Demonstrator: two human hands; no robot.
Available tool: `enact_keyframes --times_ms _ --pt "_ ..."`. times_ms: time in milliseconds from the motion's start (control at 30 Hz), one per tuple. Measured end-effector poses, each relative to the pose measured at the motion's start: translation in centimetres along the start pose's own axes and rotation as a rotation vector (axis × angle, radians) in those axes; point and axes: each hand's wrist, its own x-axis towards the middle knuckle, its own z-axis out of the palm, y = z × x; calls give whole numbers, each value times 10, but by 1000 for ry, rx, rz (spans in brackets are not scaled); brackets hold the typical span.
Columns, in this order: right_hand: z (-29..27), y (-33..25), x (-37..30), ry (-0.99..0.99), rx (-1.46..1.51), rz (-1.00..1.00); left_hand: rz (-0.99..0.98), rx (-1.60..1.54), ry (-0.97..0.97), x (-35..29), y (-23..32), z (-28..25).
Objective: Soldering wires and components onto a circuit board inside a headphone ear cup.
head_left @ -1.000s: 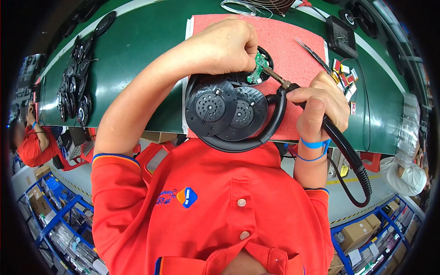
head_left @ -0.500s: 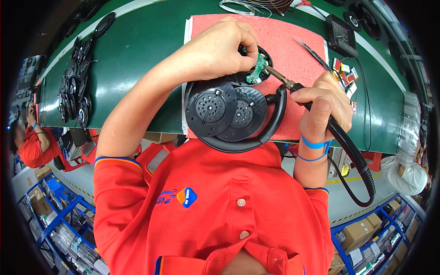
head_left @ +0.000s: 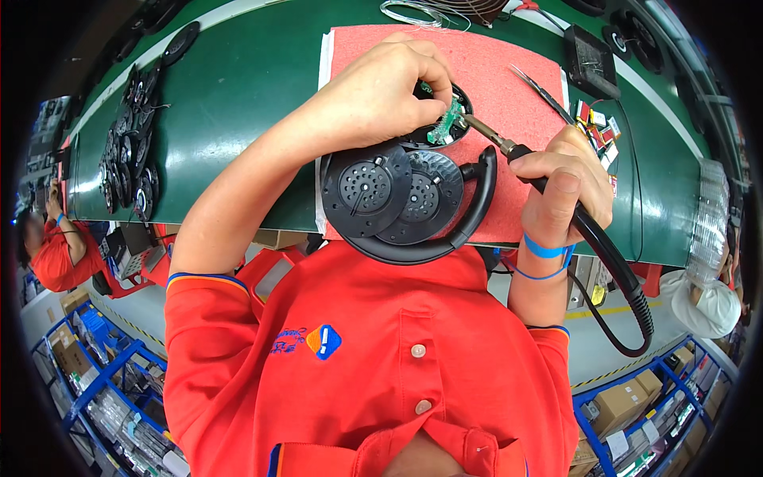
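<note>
My right hand (head_left: 566,187) is wrapped round a black-handled soldering iron (head_left: 584,219). Its metal tip reaches the right edge of a small green circuit board (head_left: 447,123). The board sits in the round black ear cup (head_left: 466,97) of a headphone. Over that cup, my left hand (head_left: 401,87) has thumb and fingertips pinched together at the board; whatever lies between them is hidden. Nearer me are two round black speaker plates (head_left: 369,187) with perforated centres, overlapping, and the curved black headband (head_left: 477,211). All of this rests on a pink foam mat (head_left: 509,60).
Tweezers (head_left: 540,91) lie at the mat's right edge. Beside them are several small wrapped battery packs (head_left: 598,127) and a black box (head_left: 590,62). A pile of black speaker plates (head_left: 127,151) is at the left of the green table (head_left: 246,71). White wire (head_left: 413,11) lies coiled behind the mat.
The soldering iron and my right hand have shifted very slightly right. My left hand has barely moved at the board, its forearm a little lower.
</note>
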Motion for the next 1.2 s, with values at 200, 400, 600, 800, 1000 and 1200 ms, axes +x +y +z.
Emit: enact_keyframes --times_ms 200,400,600,800,1000,1200 --pt "-1 -1 0 -15 8 3 141 95 87 -7 3 1" --pt "3 -3 1 -74 31 4 132 310 81 -6 15 5" --pt "11 -7 0 -32 1 49 218 396 176 -7 13 12" --pt "12 -4 1 -62 -2 8 258 427 218 -7 11 17" --pt "11 -3 0 -85 -8 -6 246 475 230 -8 14 18" --pt "8 -3 0 -82 -26 -28 233 493 220 -6 15 20"
